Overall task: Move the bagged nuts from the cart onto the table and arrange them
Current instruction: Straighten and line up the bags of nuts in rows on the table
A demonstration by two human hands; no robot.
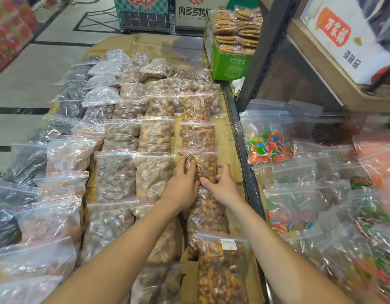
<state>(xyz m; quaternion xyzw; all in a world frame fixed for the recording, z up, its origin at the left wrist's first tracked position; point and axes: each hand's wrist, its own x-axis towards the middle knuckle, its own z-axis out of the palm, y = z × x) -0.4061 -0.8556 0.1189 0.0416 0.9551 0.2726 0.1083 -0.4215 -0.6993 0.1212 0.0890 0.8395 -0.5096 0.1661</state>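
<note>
Hands meet on one bag of nuts [206, 164] in the rightmost column on the counter [230, 137]: the left hand [182, 183] lies over its left side, fingers curled onto the plastic, and the right hand [221, 186] pinches its lower edge, among rows of other bagged nuts [154, 136]; candy bags [267, 145] lie to the right

Orange-brown nuts [206, 165] in clear red-striped bags; a green box [230, 65]; multicoloured candies [267, 145].
</note>
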